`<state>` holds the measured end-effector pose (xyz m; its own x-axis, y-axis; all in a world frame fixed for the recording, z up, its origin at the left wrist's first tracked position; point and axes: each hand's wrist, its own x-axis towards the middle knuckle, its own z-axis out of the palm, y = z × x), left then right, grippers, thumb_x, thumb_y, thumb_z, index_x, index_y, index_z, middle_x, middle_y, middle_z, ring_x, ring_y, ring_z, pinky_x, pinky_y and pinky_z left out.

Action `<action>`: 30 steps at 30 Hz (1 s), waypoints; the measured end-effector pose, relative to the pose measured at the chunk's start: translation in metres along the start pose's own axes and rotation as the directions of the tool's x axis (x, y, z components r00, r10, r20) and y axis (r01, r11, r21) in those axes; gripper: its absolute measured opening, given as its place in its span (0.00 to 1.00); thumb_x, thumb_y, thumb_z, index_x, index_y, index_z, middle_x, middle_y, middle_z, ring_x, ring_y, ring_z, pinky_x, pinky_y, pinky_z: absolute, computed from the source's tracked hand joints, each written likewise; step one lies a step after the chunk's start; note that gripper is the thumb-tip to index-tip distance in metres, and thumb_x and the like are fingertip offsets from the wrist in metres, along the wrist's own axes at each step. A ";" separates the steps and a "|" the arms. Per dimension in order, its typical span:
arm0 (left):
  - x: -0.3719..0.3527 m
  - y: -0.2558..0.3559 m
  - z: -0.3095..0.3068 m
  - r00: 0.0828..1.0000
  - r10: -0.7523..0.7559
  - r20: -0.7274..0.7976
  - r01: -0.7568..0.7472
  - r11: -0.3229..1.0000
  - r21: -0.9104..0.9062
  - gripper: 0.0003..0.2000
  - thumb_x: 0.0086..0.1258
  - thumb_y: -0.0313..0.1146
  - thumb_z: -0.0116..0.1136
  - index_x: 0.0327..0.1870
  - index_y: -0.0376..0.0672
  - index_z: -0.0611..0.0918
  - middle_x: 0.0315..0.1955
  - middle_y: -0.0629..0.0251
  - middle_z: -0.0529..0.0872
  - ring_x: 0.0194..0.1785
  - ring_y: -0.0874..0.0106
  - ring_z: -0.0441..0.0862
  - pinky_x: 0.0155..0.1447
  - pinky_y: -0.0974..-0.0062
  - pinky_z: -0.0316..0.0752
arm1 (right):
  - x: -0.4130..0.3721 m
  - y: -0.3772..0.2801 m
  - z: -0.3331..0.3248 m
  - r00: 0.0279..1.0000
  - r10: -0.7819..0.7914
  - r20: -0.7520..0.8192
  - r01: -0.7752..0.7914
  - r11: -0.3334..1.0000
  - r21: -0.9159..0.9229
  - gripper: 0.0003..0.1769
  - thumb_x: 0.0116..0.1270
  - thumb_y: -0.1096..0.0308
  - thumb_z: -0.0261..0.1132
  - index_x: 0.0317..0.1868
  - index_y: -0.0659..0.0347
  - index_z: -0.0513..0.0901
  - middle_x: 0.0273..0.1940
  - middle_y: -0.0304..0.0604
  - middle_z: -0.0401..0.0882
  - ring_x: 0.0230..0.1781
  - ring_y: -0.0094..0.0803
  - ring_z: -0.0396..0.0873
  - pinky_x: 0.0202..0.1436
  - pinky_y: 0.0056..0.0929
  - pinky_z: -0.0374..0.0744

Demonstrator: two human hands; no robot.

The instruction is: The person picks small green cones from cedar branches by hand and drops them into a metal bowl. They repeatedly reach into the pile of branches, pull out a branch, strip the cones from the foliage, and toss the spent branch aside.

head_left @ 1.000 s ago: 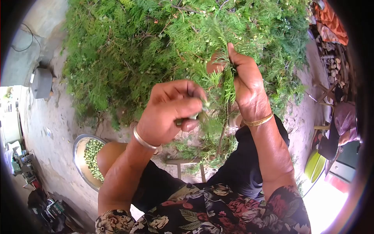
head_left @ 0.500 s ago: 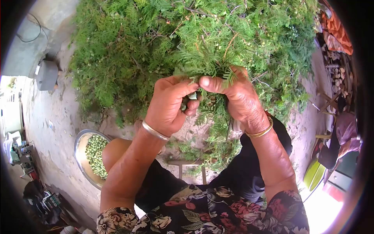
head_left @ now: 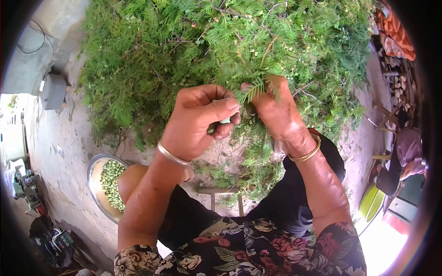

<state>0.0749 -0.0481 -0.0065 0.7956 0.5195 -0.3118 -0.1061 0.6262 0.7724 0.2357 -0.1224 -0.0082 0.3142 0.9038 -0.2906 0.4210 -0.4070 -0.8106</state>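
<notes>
1. Left hand [head_left: 198, 122] up in front of the chest, fingers curled tight, thumb and fingertips pinching a small pale green bit [head_left: 225, 120].
2. Right hand [head_left: 275, 112] just beside it, almost touching, closed around a feathery sprig [head_left: 252, 88] whose tip fans out above the knuckles.
3. Both hands sit against the big heap of green foliage [head_left: 184, 46] on the ground.
4. Down by the left knee, a steel plate [head_left: 90, 177] holds round green seeds [head_left: 110, 181], well apart from the hands.
</notes>
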 end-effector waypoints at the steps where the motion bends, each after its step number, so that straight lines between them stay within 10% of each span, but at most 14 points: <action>1: -0.001 0.003 -0.002 0.995 0.013 0.100 -0.008 0.999 -0.045 0.06 0.66 0.28 0.56 0.37 0.32 0.77 0.25 0.57 0.79 0.20 0.77 0.70 0.23 0.82 0.65 | 0.004 0.005 0.005 0.978 -0.176 -0.109 0.193 0.966 0.170 0.09 0.61 0.69 0.65 0.36 0.67 0.78 0.33 0.44 0.78 0.31 0.27 0.75 0.36 0.26 0.75; 3: -0.001 0.006 -0.005 0.994 0.040 0.101 -0.027 0.992 -0.122 0.07 0.66 0.29 0.55 0.37 0.32 0.77 0.26 0.55 0.79 0.19 0.77 0.70 0.23 0.81 0.65 | -0.003 -0.012 -0.004 0.993 0.118 -0.033 -0.034 0.520 0.853 0.08 0.64 0.69 0.59 0.36 0.68 0.75 0.32 0.46 0.77 0.28 0.30 0.74 0.34 0.31 0.75; 4: 0.000 0.006 -0.006 0.993 0.067 0.096 -0.047 0.979 -0.199 0.08 0.67 0.30 0.54 0.38 0.32 0.77 0.27 0.54 0.79 0.19 0.76 0.70 0.23 0.81 0.66 | 0.000 -0.007 -0.006 0.992 0.119 -0.033 -0.034 0.524 0.851 0.08 0.64 0.69 0.59 0.36 0.68 0.75 0.32 0.46 0.77 0.28 0.30 0.74 0.34 0.31 0.75; 6: 0.000 0.006 -0.002 0.996 0.071 0.051 -0.055 0.958 -0.280 0.10 0.68 0.32 0.52 0.36 0.32 0.78 0.25 0.55 0.80 0.19 0.73 0.71 0.23 0.78 0.65 | 0.010 0.008 -0.013 0.998 -0.007 0.059 -0.059 0.027 0.998 0.08 0.64 0.70 0.54 0.35 0.68 0.73 0.33 0.49 0.75 0.29 0.34 0.74 0.37 0.38 0.76; 11: 0.004 -0.006 -0.006 0.996 0.065 -0.064 -0.081 0.956 -0.283 0.07 0.70 0.32 0.52 0.36 0.38 0.77 0.28 0.62 0.78 0.20 0.74 0.70 0.23 0.77 0.64 | 0.011 0.013 -0.018 0.994 -0.104 0.043 -0.064 -0.216 0.974 0.13 0.60 0.66 0.52 0.30 0.70 0.74 0.40 0.62 0.78 0.42 0.55 0.80 0.57 0.59 0.76; 15: 0.003 -0.016 0.009 0.940 0.298 -0.165 -0.268 0.946 0.183 0.03 0.66 0.26 0.59 0.34 0.36 0.80 0.24 0.69 0.78 0.19 0.80 0.70 0.23 0.83 0.63 | 0.006 0.000 -0.013 0.994 -0.073 0.081 -0.092 -0.150 0.984 0.15 0.55 0.62 0.55 0.29 0.69 0.76 0.48 0.67 0.77 0.52 0.65 0.76 0.61 0.63 0.71; 21: 0.008 -0.024 0.026 0.708 0.706 0.011 -0.535 0.526 0.661 0.11 0.53 0.19 0.68 0.39 0.35 0.83 0.31 0.66 0.87 0.34 0.77 0.82 0.39 0.80 0.76 | 0.002 -0.006 -0.011 0.986 -0.055 0.160 -0.165 -0.130 0.978 0.14 0.55 0.62 0.55 0.28 0.68 0.75 0.50 0.68 0.76 0.57 0.63 0.73 0.60 0.60 0.72; 26: 0.009 -0.034 0.025 0.652 0.739 0.169 -0.576 0.337 0.745 0.13 0.52 0.24 0.71 0.38 0.33 0.82 0.29 0.58 0.86 0.33 0.77 0.83 0.37 0.78 0.76 | 0.007 -0.001 0.005 0.991 -0.016 0.130 -0.130 -0.015 0.991 0.16 0.64 0.64 0.50 0.34 0.72 0.75 0.50 0.69 0.76 0.54 0.58 0.76 0.59 0.49 0.76; 30: 0.002 -0.030 0.024 0.832 0.544 0.111 -0.427 0.499 0.754 0.08 0.56 0.21 0.65 0.35 0.31 0.81 0.27 0.60 0.85 0.32 0.79 0.81 0.37 0.78 0.75 | 0.007 0.000 0.006 0.962 0.068 0.263 -0.270 0.110 0.957 0.19 0.72 0.61 0.48 0.44 0.75 0.72 0.45 0.62 0.79 0.48 0.50 0.80 0.55 0.45 0.78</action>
<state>0.0938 -0.0801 -0.0164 0.6702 0.7081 0.2222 0.0575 -0.3480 0.9357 0.2333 -0.1153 -0.0134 0.1071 0.8767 -0.4689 -0.8526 -0.1617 -0.4969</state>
